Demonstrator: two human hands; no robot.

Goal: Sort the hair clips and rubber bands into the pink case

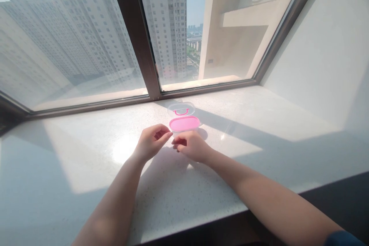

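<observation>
A small oval pink box (184, 123) sits on the white stone windowsill (259, 123), its clear lid (181, 109) with a pink handle tipped back toward the window. My left hand (151, 141) and my right hand (191, 145) meet just in front of the box, fingertips pinched close together. Whatever lies between the fingertips is too small to make out. Neither hand touches the box.
A dark window frame post (138, 34) stands right behind the box, with glass panes on both sides. A white wall (325, 54) closes off the sill on the right. The sill's front edge (219, 215) runs under my forearms.
</observation>
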